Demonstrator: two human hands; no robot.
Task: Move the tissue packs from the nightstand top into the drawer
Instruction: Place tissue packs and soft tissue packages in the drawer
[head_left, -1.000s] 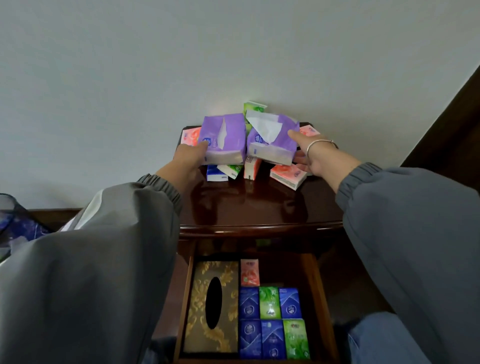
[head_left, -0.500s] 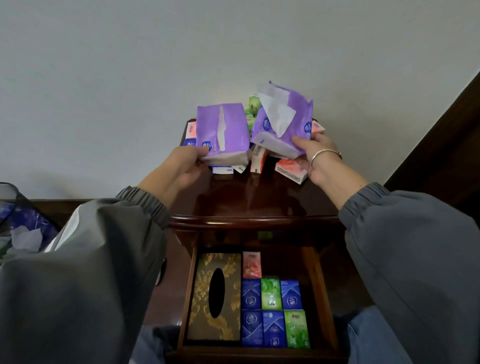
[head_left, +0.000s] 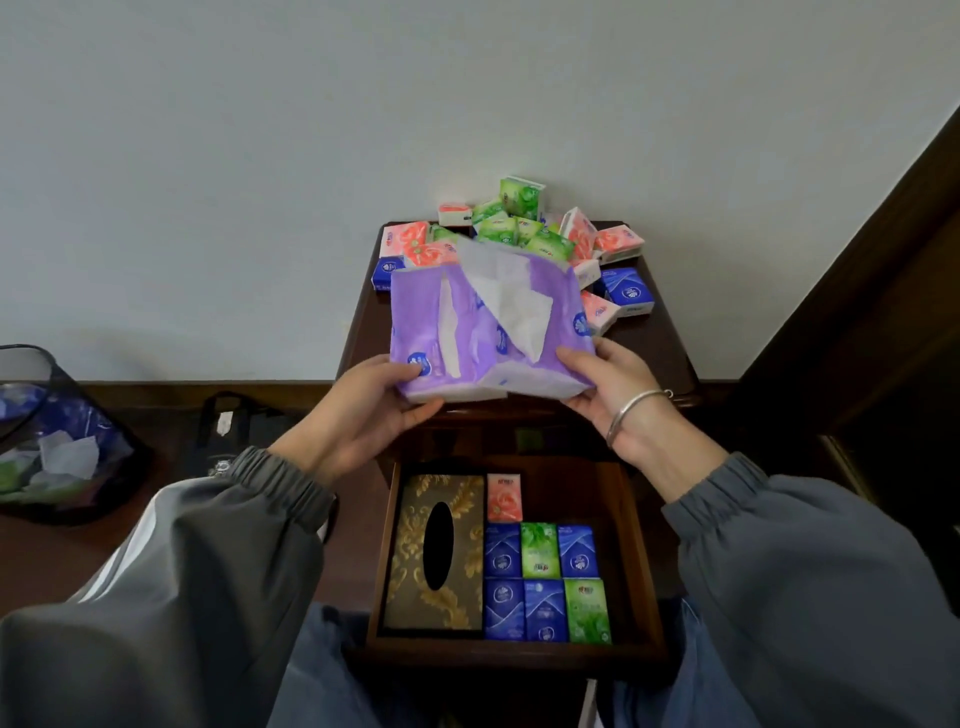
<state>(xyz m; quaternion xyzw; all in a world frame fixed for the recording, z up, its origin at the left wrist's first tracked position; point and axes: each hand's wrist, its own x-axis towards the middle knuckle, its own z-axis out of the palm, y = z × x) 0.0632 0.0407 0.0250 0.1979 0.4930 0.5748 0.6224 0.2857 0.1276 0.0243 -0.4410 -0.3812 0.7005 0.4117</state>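
Two purple tissue packs are held side by side above the front edge of the dark wood nightstand (head_left: 660, 343). My left hand (head_left: 363, 410) grips the left purple pack (head_left: 421, 322). My right hand (head_left: 608, 389) grips the right purple pack (head_left: 550, 338), which has a white tissue sticking out. Several small pink, green and blue tissue packs (head_left: 519, 228) lie in a heap at the back of the nightstand top. Below, the open drawer (head_left: 639, 551) holds a gold patterned tissue box (head_left: 436, 551) and several small packs (head_left: 545, 577) in rows.
A black mesh waste bin (head_left: 57, 436) with crumpled tissues stands on the floor at the left. A dark bag (head_left: 234, 421) lies beside it. A white wall is behind the nightstand. Dark wood furniture (head_left: 883, 312) rises at the right.
Both hands have lifted the purple packs off the heap and drawn them toward me, close together over the nightstand's front edge. The small packs behind are now uncovered.
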